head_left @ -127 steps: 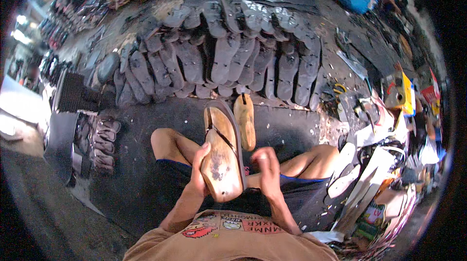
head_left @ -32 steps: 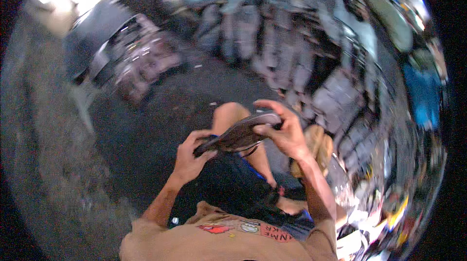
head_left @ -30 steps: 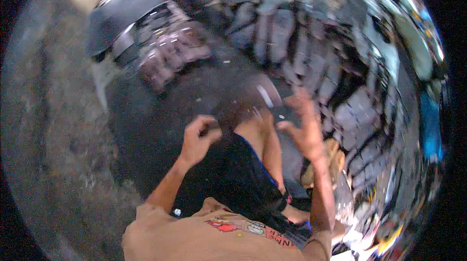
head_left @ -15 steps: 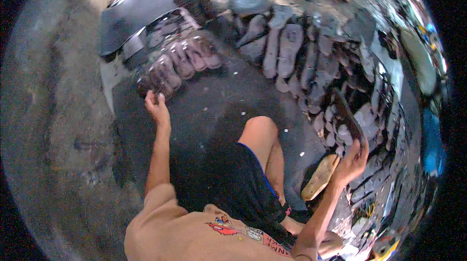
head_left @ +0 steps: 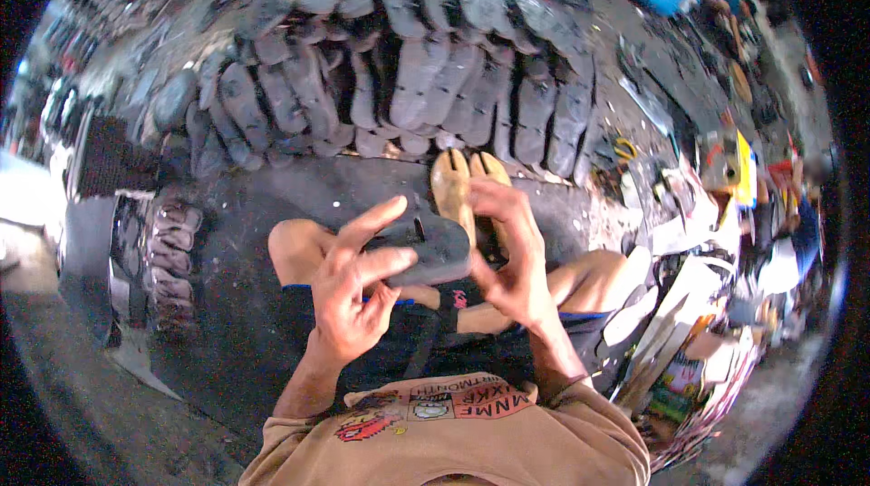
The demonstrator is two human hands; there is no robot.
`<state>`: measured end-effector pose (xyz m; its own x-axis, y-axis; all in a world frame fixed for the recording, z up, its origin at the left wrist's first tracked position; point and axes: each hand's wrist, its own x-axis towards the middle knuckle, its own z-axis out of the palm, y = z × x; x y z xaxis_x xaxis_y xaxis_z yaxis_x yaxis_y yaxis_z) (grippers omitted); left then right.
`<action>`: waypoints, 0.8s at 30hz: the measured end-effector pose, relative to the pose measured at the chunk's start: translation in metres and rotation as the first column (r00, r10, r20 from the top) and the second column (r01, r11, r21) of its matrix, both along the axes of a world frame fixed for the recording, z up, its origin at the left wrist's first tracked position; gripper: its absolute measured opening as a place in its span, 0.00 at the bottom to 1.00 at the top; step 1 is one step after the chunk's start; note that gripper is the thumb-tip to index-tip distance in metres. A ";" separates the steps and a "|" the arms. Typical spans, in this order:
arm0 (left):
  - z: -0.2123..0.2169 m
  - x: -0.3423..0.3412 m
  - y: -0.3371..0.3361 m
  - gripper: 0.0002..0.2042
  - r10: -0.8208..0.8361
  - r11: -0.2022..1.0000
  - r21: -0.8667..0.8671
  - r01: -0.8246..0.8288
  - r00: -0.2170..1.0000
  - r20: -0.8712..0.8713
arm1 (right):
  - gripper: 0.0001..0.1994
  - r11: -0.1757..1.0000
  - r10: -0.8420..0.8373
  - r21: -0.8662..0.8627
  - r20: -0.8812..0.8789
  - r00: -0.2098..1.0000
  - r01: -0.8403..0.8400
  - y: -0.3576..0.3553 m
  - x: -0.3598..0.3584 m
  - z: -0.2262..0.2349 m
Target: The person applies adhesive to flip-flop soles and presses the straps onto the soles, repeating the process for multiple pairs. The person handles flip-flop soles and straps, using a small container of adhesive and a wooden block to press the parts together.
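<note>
A dark grey sole (head_left: pixel 426 246) with a small slot near its rounded end is held up above my lap. My left hand (head_left: pixel 349 291) grips it, with the index finger raised off it and another finger lying across its face. At the sole's rounded end is my right hand (head_left: pixel 517 255), its thumb and fingers apart in a curve and slightly blurred. Whether the thumb touches the sole's edge I cannot tell. Just beyond the hands stand two wooden shoe lasts with slit tips, the left last (head_left: pixel 450 179) and the right last (head_left: pixel 488 167), partly covered by the right hand.
Rows of dark soles (head_left: pixel 421 78) are heaped across the far side. Clear-wrapped footwear (head_left: pixel 174 255) lines up at the left on a dark mat (head_left: pixel 236 332). Yellow-handled scissors (head_left: pixel 625 149), a yellow box (head_left: pixel 745 169) and scraps lie at the right.
My view has swung to the right. My left hand has left the wrapped footwear and now holds the dark sole that was in my right hand. Both hands have come together above my lap.
</note>
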<state>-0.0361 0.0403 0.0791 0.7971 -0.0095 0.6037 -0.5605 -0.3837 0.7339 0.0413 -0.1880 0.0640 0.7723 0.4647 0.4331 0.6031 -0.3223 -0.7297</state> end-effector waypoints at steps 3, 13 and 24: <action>0.000 0.000 -0.025 0.21 -0.086 0.996 -0.020 0.087 0.996 0.035 | 0.21 0.995 0.059 0.084 -0.036 0.998 -0.056 -0.007 -0.013 0.019; 0.001 0.001 -0.038 0.25 -0.101 0.984 0.146 0.103 0.995 -0.021 | 0.21 0.973 -0.012 0.227 -0.071 0.997 0.028 -0.018 -0.025 0.004; -0.050 0.040 0.012 0.29 -0.096 0.917 -0.368 -0.155 0.810 -0.579 | 0.34 0.877 -0.230 0.198 -0.627 0.745 0.437 0.008 0.008 -0.122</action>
<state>0.0038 0.0524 0.0288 0.9886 0.1492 -0.0189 0.0211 -0.0134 0.9997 0.0496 -0.1797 -0.0581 0.9967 0.0480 -0.0655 -0.0597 -0.1142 -0.9917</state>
